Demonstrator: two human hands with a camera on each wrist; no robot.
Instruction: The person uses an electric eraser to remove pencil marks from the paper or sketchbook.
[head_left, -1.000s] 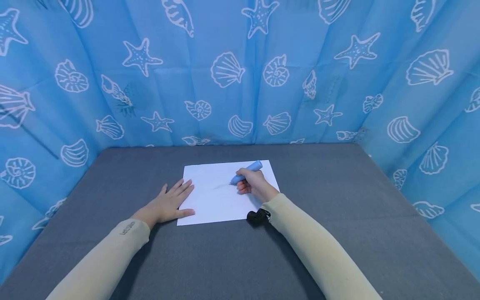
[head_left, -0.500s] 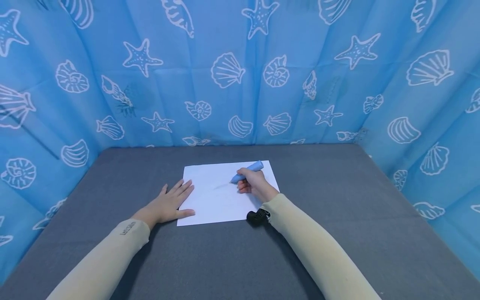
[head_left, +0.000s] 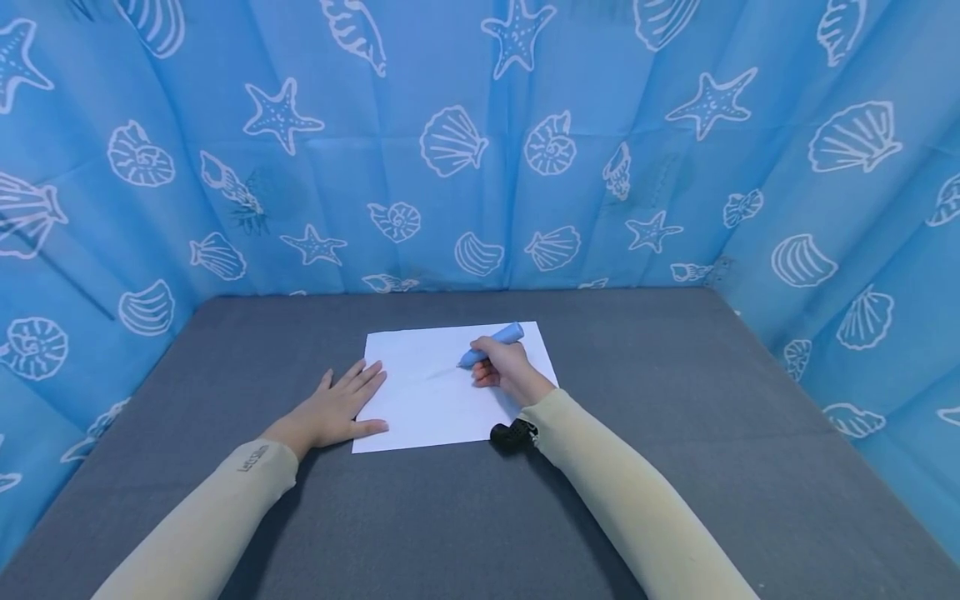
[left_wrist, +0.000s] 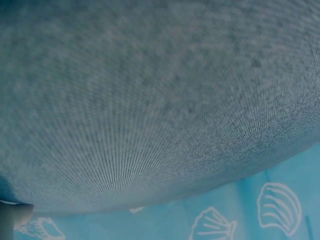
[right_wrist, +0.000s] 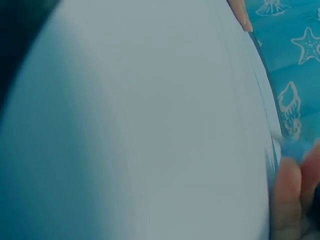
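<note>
A white sheet of paper (head_left: pixel 427 417) lies on the grey table. My left hand (head_left: pixel 333 410) rests on its left edge, fingers spread, with the fingertips and thumb tip on the sheet. Over the right half of the paper, my right hand (head_left: pixel 508 371) holds a thick blue marker (head_left: pixel 508 334), its tip pointing left and down at the sheet. A faint grey streak shows just left of the tip. Contact between tip and paper is too small to tell. The right wrist view catches the curled fingers (right_wrist: pixel 287 195) beside the blurred blue marker (right_wrist: pixel 296 148).
The grey cloth-covered table (head_left: pixel 637 367) extends around the paper on all sides. A blue curtain (head_left: pixel 330 142) with white shells and starfish hangs along the back and both sides. A small black object (head_left: pixel 510 436) sits beneath the right cuff, by the paper's lower right edge.
The marker in my right hand has shifted only very slightly over the same spot. My left hand keeps its place on the paper.
</note>
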